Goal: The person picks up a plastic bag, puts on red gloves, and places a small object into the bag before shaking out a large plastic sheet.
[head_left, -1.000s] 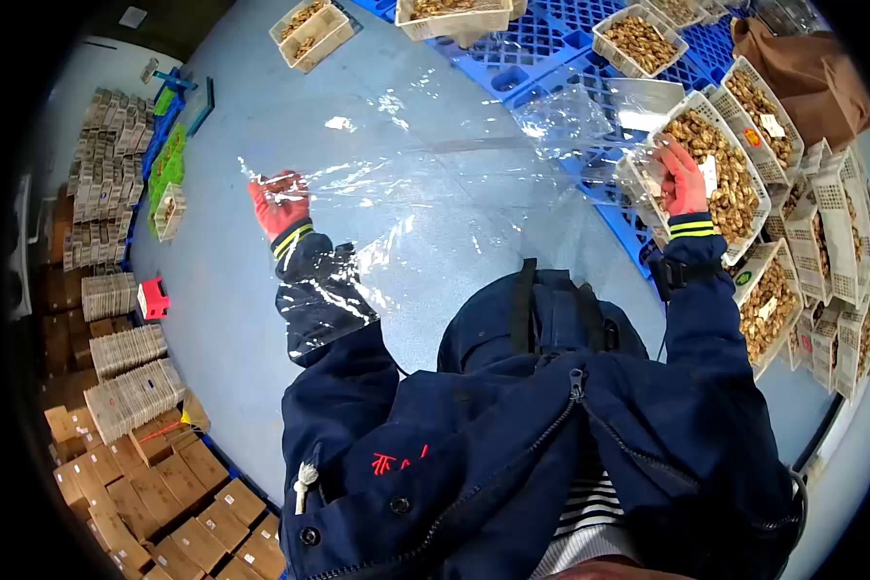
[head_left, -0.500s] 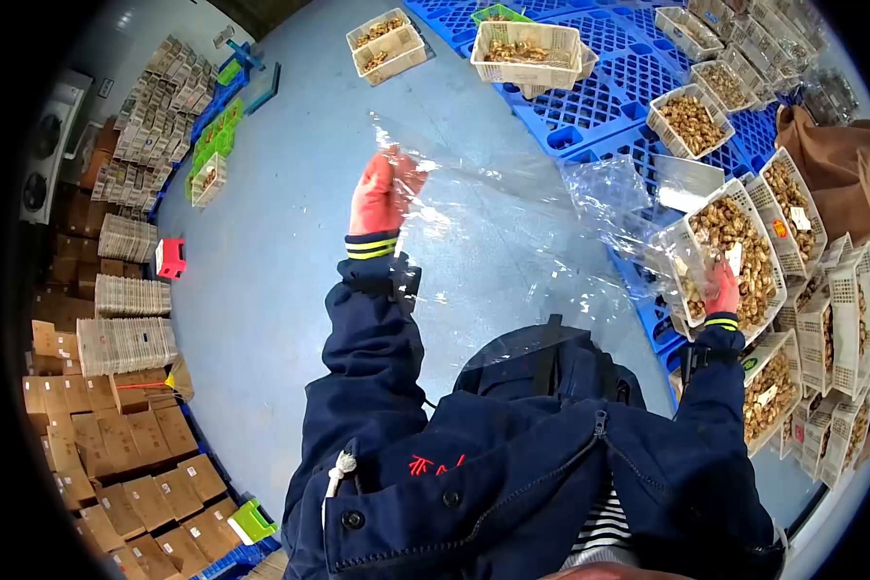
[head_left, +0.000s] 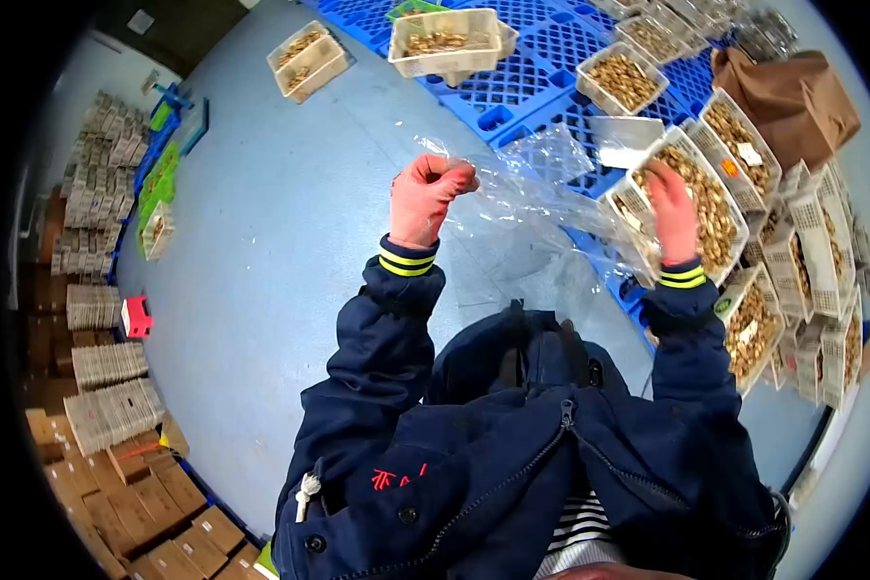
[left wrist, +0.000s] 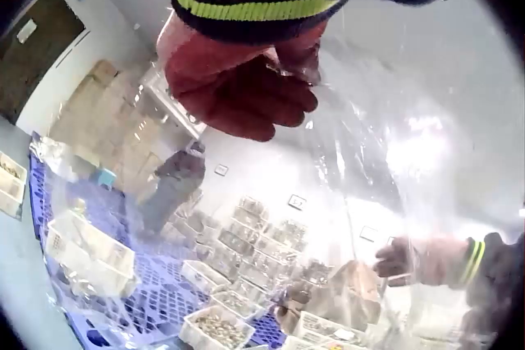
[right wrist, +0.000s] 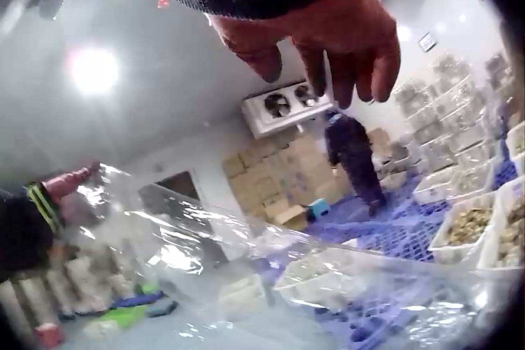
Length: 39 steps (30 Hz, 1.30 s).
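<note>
A large clear plastic bag [head_left: 522, 208] hangs in crinkled folds between my hands. My left hand [head_left: 423, 201] pinches one end of it with curled fingers, out over the floor. In the left wrist view the film trails from the thumb of that hand [left wrist: 246, 91]. My right hand [head_left: 675, 215] is over a white crate [head_left: 638, 246] of brown, lumpy produce [head_left: 710, 208]. Its fingers [right wrist: 340, 75] hang down apart, with nothing between them in the right wrist view, and the bag spreads below them.
Blue pallets [head_left: 498, 97] carry more white crates [head_left: 622, 82] ahead. At right, filled crates [head_left: 826, 232] crowd beside brown cloth [head_left: 788, 101]. Cardboard boxes [head_left: 145, 507] and stacked crates [head_left: 116, 416] line the left. Another person [right wrist: 354, 157] stands farther off.
My left hand has come in toward the right hand, and the stretched bag has slackened and bunched. The right hand let go of the film, dipped to the crate and lifted again.
</note>
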{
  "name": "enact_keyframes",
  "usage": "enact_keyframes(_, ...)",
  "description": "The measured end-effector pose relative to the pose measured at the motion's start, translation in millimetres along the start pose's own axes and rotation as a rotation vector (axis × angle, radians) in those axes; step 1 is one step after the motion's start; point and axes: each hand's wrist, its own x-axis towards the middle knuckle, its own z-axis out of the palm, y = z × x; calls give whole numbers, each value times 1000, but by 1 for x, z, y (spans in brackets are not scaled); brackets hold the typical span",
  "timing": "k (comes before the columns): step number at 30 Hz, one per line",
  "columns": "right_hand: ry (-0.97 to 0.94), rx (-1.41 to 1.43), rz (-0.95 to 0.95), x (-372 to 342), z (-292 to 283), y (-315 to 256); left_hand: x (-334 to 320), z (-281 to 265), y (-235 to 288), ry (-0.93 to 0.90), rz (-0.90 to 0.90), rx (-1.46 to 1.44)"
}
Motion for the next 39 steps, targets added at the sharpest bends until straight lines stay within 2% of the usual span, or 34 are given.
enact_keyframes(1,-200,113,15,-11,23,-51,1,9,-6,-18,-16,-5)
enact_keyframes(2,-352,320,86,-20,43,-59,2,17,-11,-11,-75,-13)
enact_keyframes(3,-376,63,-69,-21,67,-73,3,24,-16,-3,-130,-21)
enact_keyframes(4,-331,-15,-377,-23,85,-73,3,30,-19,-18,-139,-28)
enact_keyframes(5,-436,1,-202,-26,95,-87,2,34,-23,-38,-157,-47)
enact_keyframes(6,-499,32,-111,-25,105,-96,1,36,-25,-53,-174,-65)
enact_keyframes(7,-615,93,237,-25,105,-107,-1,36,-27,-93,-105,-65)
enact_keyframes(9,-577,49,132,-22,116,-91,-4,32,-13,-120,-202,-69)
enact_keyframes(13,-560,74,200,-24,112,-90,-11,23,-18,-129,-175,156)
enact_keyframes(15,-588,101,214,-25,111,-95,-9,22,-26,-212,-209,-119)
enact_keyframes(16,-584,103,218,-26,111,-97,-9,19,-30,-229,-216,-163)
enact_keyframes(21,-630,139,162,-25,107,-94,-13,24,-26,-209,-253,-212)
enact_keyframes(27,-580,105,254,-26,103,-90,-11,27,-25,-291,-287,-249)
enact_keyframes(28,-587,107,195,-23,106,-80,-15,27,-24,-243,-273,-174)
enact_keyframes(31,-557,130,193,-23,104,-84,-18,31,-13,-210,-269,-67)
enact_keyframes(32,-503,132,38,-22,109,-84,-17,28,-13,-209,-246,-53)
enact_keyframes(33,-503,132,35,-21,106,-85,-16,25,-12,-209,-244,-53)
enact_keyframes(35,-599,38,211,-23,98,-92,-14,22,-10,-50,-194,-6)
enact_keyframes(37,-593,29,225,-26,103,-80,-10,17,-4,-32,-196,-2)
enact_keyframes(39,-514,-74,-53,-29,107,-79,-8,18,3,-47,-240,-8)
